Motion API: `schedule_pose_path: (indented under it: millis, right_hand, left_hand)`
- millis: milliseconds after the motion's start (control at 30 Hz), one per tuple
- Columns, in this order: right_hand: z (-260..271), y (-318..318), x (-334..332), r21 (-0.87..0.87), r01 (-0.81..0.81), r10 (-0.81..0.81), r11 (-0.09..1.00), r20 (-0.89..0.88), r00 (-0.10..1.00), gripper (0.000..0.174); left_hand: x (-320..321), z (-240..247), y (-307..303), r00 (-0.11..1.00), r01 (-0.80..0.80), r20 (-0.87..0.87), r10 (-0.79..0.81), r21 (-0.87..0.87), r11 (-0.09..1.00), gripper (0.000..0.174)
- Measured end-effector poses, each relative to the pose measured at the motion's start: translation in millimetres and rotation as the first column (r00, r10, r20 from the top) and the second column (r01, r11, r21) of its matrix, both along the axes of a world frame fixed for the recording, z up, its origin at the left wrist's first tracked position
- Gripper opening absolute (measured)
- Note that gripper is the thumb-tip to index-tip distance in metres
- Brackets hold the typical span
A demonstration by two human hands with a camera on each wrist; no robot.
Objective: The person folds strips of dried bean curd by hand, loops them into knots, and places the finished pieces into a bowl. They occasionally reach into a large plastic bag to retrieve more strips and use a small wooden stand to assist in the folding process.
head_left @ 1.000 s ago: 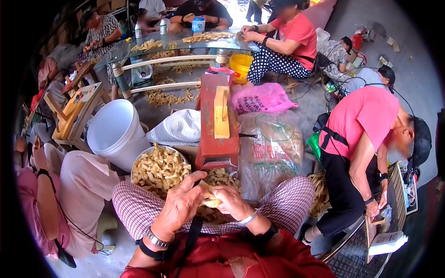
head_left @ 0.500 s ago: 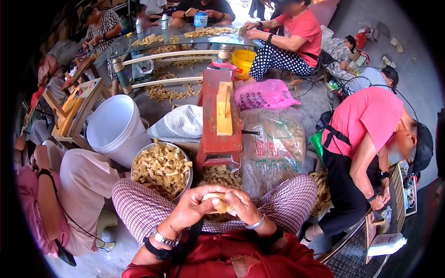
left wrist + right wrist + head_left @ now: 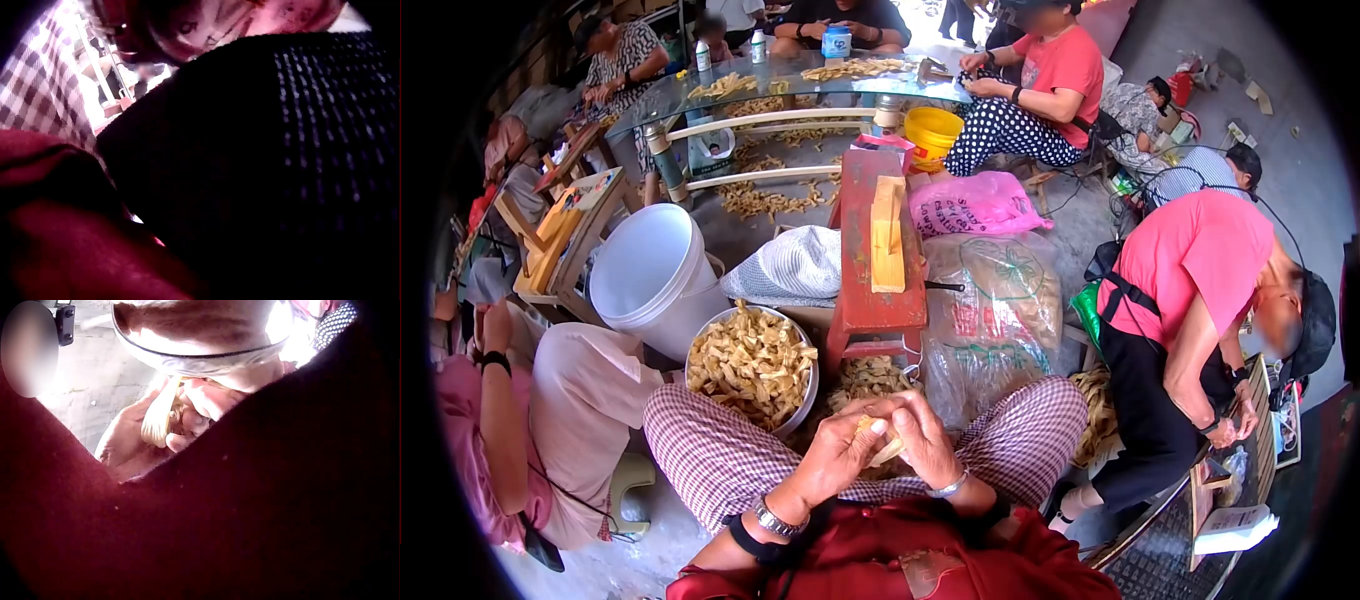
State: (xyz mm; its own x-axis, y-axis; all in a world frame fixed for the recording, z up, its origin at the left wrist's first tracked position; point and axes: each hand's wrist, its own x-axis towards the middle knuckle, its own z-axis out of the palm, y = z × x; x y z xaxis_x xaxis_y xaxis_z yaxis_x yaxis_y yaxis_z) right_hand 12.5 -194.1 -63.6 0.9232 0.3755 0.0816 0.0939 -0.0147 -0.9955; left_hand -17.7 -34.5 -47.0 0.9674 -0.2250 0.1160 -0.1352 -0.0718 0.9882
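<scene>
Over the lap in the head view, my left hand and right hand meet with fingers curled round one pale yellow folded strip. The right wrist view shows that strip as thin, pleated and slightly see-through, its far end hidden by fingers. Just beyond my left hand stands a metal bowl heaped with similar folded yellow pieces. More dull yellowish pieces lie ahead of my hands, below the red bench. A dark band and sleeve block most of the left wrist view.
A red wooden bench bearing a wooden block stands ahead. Left of it is a white bucket; right are a clear plastic bag and a pink bag. People sit close on both sides and round a glass table.
One second ago the strip stretched between my hands, held farther forward; now both hands are closer together round it. The person at the right has raised their hands slightly from the wooden piece.
</scene>
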Motion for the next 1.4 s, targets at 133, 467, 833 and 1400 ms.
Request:
schedule_pose_path:
  millis: [133,467,833,1400]
  right_hand:
    - [-10.3,-3.0,-0.7,0.006,0.049,-0.050,0.999,0.123,0.991,0.041]
    - [-15.2,-28.6,-0.8,-0.075,0.090,-0.084,0.993,0.088,0.993,0.050]
    - [4.6,-56.1,8.7,-0.100,-0.225,0.178,0.969,-0.347,0.921,0.027]
    - [5.9,-10.9,15.1,-0.261,-0.229,0.205,0.938,-0.117,0.972,0.031]
  left_hand:
    - [-1.3,0.1,7.9,0.901,0.084,-0.354,-0.251,-0.425,0.901,0.037]
    - [2.4,3.1,1.4,0.722,0.068,-0.452,-0.523,-0.707,0.704,0.042]
    - [13.0,4.0,26.0,0.855,-0.161,-0.455,-0.247,-0.687,0.709,0.040]
    - [29.5,-6.9,38.4,0.896,-0.301,-0.440,0.051,-0.518,0.801,0.006]
